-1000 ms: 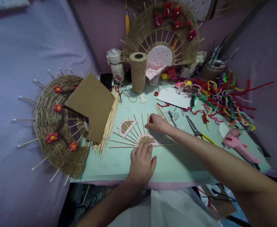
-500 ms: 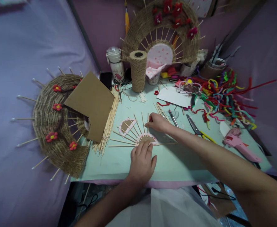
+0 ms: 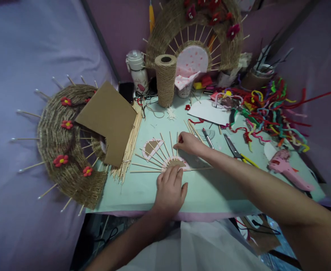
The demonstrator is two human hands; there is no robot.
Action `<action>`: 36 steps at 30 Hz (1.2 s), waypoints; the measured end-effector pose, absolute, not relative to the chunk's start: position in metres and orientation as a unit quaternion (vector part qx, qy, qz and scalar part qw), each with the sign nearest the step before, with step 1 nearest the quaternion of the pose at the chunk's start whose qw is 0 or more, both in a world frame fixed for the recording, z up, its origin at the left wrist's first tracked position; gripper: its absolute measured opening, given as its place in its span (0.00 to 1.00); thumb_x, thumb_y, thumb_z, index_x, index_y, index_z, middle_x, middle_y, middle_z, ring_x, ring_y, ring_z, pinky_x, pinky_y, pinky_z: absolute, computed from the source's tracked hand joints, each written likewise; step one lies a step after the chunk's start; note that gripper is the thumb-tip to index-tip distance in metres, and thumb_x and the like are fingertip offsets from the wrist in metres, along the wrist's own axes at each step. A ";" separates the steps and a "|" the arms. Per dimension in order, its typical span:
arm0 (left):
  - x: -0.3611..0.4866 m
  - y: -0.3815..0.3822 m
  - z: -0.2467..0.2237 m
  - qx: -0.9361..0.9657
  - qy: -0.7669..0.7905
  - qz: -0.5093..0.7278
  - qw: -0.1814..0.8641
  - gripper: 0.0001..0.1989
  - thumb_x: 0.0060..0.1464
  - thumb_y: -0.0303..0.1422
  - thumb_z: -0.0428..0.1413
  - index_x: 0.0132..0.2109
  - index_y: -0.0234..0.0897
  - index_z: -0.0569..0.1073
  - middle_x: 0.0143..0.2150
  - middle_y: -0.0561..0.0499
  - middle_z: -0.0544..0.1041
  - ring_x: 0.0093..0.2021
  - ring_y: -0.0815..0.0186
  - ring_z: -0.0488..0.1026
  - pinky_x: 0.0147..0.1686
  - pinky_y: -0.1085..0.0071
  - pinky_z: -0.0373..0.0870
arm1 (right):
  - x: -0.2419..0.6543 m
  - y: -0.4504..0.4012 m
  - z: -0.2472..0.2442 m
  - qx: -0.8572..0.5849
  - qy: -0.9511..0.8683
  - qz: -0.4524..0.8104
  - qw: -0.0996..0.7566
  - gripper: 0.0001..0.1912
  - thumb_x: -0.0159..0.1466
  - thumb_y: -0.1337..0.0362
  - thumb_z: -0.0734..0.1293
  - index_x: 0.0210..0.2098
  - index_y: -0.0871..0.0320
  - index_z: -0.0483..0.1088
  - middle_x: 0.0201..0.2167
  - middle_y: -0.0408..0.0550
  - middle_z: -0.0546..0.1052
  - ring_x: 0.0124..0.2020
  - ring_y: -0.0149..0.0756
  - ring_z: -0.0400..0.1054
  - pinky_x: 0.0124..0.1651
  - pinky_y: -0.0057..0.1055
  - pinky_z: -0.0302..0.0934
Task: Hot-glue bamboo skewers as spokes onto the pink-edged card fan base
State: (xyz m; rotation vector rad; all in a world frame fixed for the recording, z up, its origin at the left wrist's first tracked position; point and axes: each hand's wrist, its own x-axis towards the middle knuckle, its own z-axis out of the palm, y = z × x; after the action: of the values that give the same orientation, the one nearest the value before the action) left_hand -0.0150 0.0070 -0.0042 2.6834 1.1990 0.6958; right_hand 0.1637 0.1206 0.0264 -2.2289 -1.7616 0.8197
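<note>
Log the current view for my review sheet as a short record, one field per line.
left hand: fingers resting on the half-round cardboard piece
right hand: fingertips pinching a thin stick
stick layout: fanned outward from the half-round cardboard piece
beside the fan: a second half-round piece, pink-edged
tools at right: scissors, pink glue gun
supplies: upright twine spool, stick bundle, heap of colorful fuzzy stems
far left: woven arch with red flowers, partly covered by a cardboard sheet
</note>
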 end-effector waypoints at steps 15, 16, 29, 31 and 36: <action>-0.014 0.007 -0.004 0.887 0.401 0.220 0.062 0.18 0.61 0.34 0.54 0.56 0.34 0.72 0.58 0.44 0.76 0.58 0.56 0.70 0.51 0.60 0.61 | 0.164 0.120 0.024 -0.749 -0.594 0.277 0.102 0.10 0.56 0.61 0.72 0.30 0.56 0.66 0.30 0.44 0.74 0.31 0.33 0.64 0.29 0.28 0.50; -0.014 0.007 -0.004 0.887 0.403 0.218 0.062 0.18 0.61 0.34 0.54 0.56 0.34 0.72 0.58 0.44 0.76 0.58 0.56 0.70 0.51 0.59 0.61 | 0.164 0.120 0.025 -0.749 -0.593 0.277 0.102 0.10 0.56 0.61 0.72 0.30 0.56 0.67 0.30 0.44 0.74 0.31 0.33 0.64 0.29 0.28 0.50; -0.015 0.007 -0.003 0.887 0.399 0.225 0.058 0.17 0.61 0.34 0.54 0.56 0.33 0.72 0.57 0.43 0.77 0.58 0.56 0.71 0.52 0.60 0.61 | 0.165 0.120 0.024 -0.747 -0.594 0.280 0.104 0.09 0.56 0.61 0.72 0.31 0.57 0.68 0.29 0.44 0.75 0.30 0.33 0.65 0.30 0.28 0.50; -0.015 0.007 -0.003 0.887 0.399 0.224 0.058 0.17 0.61 0.34 0.54 0.56 0.33 0.72 0.57 0.43 0.76 0.58 0.56 0.70 0.52 0.60 0.61 | 0.165 0.120 0.024 -0.747 -0.594 0.279 0.104 0.09 0.57 0.61 0.72 0.31 0.57 0.68 0.29 0.44 0.75 0.30 0.33 0.65 0.30 0.28 0.50; -0.014 0.007 -0.003 0.887 0.404 0.216 0.063 0.18 0.61 0.34 0.55 0.56 0.34 0.72 0.57 0.44 0.76 0.58 0.57 0.70 0.51 0.60 0.62 | 0.165 0.120 0.025 -0.746 -0.595 0.278 0.107 0.10 0.56 0.61 0.72 0.30 0.56 0.67 0.29 0.44 0.75 0.30 0.33 0.64 0.29 0.28 0.50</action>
State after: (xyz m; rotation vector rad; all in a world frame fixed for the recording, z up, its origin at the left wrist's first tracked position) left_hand -0.0145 0.0069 -0.0030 2.6797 1.2201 0.6540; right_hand 0.1646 0.1198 0.0246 -2.1977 -1.7528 0.8184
